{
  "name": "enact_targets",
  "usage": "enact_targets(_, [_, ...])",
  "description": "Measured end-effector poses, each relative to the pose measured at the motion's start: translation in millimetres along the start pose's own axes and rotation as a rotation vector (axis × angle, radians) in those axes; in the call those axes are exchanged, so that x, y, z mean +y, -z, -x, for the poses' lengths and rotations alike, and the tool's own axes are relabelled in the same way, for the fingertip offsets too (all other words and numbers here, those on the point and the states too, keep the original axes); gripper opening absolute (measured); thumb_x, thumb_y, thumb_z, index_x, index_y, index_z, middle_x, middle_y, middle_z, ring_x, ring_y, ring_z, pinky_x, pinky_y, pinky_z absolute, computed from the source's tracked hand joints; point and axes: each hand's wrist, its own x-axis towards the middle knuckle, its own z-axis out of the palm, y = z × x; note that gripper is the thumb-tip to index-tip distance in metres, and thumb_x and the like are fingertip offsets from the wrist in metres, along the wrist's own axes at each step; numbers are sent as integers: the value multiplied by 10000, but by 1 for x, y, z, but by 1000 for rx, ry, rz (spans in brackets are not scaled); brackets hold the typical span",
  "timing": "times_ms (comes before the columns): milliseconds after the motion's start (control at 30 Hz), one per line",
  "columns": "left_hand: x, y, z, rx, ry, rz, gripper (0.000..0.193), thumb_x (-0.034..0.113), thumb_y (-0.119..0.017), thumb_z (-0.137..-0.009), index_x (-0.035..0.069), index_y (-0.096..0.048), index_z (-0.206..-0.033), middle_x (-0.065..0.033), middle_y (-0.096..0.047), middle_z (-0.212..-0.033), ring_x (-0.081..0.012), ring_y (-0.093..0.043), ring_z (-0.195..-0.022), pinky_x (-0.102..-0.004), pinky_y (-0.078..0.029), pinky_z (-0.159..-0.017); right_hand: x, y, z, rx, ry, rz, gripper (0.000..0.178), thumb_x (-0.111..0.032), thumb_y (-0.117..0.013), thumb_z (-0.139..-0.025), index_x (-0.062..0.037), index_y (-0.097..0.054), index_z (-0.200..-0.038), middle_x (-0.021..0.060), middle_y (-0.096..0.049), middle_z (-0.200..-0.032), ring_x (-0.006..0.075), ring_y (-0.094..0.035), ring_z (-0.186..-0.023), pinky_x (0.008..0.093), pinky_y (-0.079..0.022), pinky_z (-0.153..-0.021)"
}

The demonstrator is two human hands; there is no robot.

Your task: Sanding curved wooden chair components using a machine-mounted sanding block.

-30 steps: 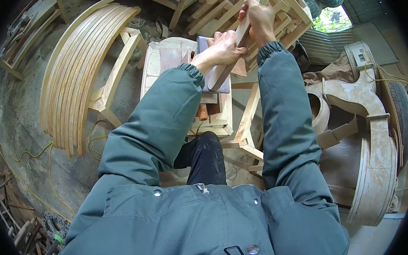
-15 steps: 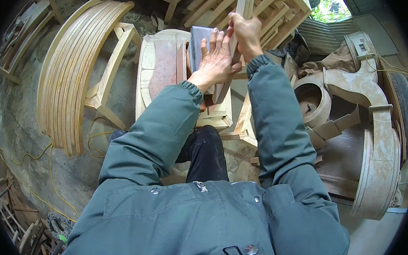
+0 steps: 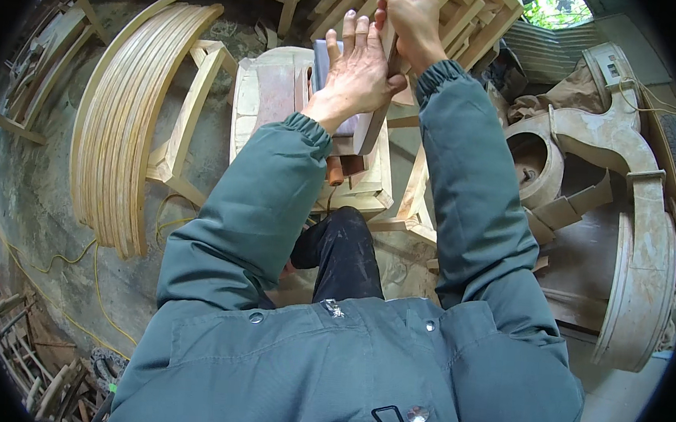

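The left hand (image 3: 355,77) is spread wide, fingers pointing away from the body, with its thumb reaching onto a wooden plank (image 3: 368,132); whether its palm presses down cannot be told. The right hand (image 3: 411,26) is closed around the plank farther up. The plank slants over the right half of the surface (image 3: 370,200), its lower end short of the near edge and its upper part running toward the top of the view.

Beneath the left hand, partly covered by it, is a grey-purple board (image 3: 324,59). An orange handle (image 3: 335,172) sits near the middle of the near edge, and a panel (image 3: 272,91) with a reddish middle lies toward the left edge.

Beyond the left edge, a pale wooden frame (image 3: 189,113) stands next to a stack of curved strips (image 3: 122,128) on the floor (image 3: 37,193). By the near right corner, the legs of another frame (image 3: 414,196) crowd in close. Stacked timber (image 3: 469,22) rises behind the right hand. Farther right are a large curved wooden piece (image 3: 609,142) and a brown cloth (image 3: 566,93). A yellow cord (image 3: 99,289) trails over the floor at lower left.
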Motion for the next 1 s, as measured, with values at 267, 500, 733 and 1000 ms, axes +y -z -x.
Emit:
enact_targets(267, [6,-19,70,-82,29,-87,1171,615,-696,-886,-134,-153,-1605,-289,-105,-1702,-460,69,-1600,-710,22,-1223,63,-9,49,141,34,-47,170,-116,-709,-912,30,-655,-981,58,-638,-726,139,-607,-549,307,-498,-486])
enact_targets(500, [60,25,153,185,55,320,951,397,-833,-828,-51,-390,-1541,-250,-404,-1552,-426,-313,-1492,-595,-216,-1194,2,43,110,138,9,-215,220,-154,-703,-968,-13,-607,-1107,49,-616,-771,139,-615,-602,299,-536,-521])
enact_targets(733, [94,-16,236,-1,148,612,741,236,-767,-878,6,-434,-1498,-284,-560,-1355,-448,-586,-1213,-495,-495,-1004,-13,65,160,46,29,-279,305,-127,-671,-959,0,-567,-1216,52,-607,-798,150,-619,-634,317,-551,-564])
enact_targets(1000, [129,24,225,-108,257,897,596,217,-767,-878,44,-534,-1398,-265,-685,-1183,-422,-692,-1098,-451,-552,-921,-12,75,248,15,52,-567,305,-190,-668,-971,-24,-569,-1207,71,-614,-793,182,-635,-654,337,-569,-609])
